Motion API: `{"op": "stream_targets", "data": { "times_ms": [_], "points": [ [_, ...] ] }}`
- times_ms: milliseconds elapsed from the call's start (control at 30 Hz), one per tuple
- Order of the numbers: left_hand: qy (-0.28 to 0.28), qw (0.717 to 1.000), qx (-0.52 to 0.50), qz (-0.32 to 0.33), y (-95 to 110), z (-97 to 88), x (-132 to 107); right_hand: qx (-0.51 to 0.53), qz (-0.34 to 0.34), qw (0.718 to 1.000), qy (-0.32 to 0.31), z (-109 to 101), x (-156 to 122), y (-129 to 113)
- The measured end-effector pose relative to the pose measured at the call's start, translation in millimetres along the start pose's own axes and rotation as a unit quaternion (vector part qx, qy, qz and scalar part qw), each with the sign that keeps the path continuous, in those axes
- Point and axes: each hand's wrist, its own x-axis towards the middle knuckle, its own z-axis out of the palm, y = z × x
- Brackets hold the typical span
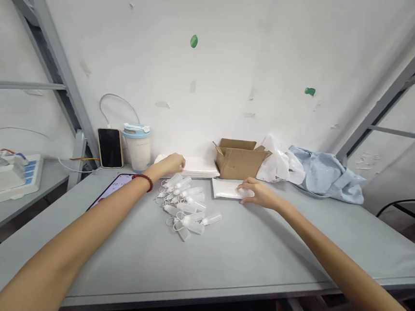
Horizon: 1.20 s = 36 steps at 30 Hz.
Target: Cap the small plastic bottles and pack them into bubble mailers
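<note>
My left hand (172,164) is at the back of the table, over the left end of a stack of white flat packets (201,166). Its fingers are curled, and their tips are partly hidden, so what they hold does not show. My right hand (257,193) grips the right end of a white flat packet (224,188) lying on the table, fingers on top and thumb at the near edge. Between my arms lies a loose pile of small translucent squeeze bottles (190,207) with white tethered caps.
An open cardboard box (241,163) stands behind the packet, with a white plastic bag (281,162) and a light blue cloth (325,173) to its right. At left are a lidded cup (138,149), an upright phone (110,147), another phone lying flat (112,188) and a power strip (27,178).
</note>
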Motion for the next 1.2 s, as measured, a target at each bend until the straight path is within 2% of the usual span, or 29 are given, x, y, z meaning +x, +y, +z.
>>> {"op": "stream_targets", "data": {
  "times_ms": [267,467,567,633,700,767,867,933,1067,1200],
  "points": [
    [-0.001,1.000,0.020,0.011,6,-2.2,-2,0.013,0.000,1.000,0.012,4,12,3],
    [0.037,0.997,0.063,0.033,1,-6.2,-4,0.007,0.027,1.000,-0.012,0,15,-5],
    [0.077,0.991,0.095,0.049,0,-14.5,-9,0.027,0.026,0.999,-0.004,-7,15,-15],
    [0.105,0.985,0.116,0.069,2,-20.5,-16,0.045,0.003,0.997,0.063,-13,15,-26],
    [0.129,0.978,0.132,0.093,8,-24.9,-26,0.040,-0.024,0.986,0.158,-16,17,-41],
    [0.168,0.966,0.153,0.122,15,-26.5,-36,0.019,-0.067,0.975,0.211,-15,20,-54],
    [0.255,0.929,0.208,0.168,27,-22.8,-51,-0.039,-0.109,0.967,0.229,-3,28,-64],
    [0.297,0.911,0.229,0.173,31,-16.4,-60,-0.059,-0.109,0.966,0.225,8,32,-62],
    [0.364,0.890,0.219,0.163,31,0.4,-77,-0.024,-0.096,0.975,0.200,24,30,-47],
    [0.411,0.871,0.198,0.183,33,10.8,-90,-0.004,-0.115,0.963,0.244,25,22,-53]
  ]
}}
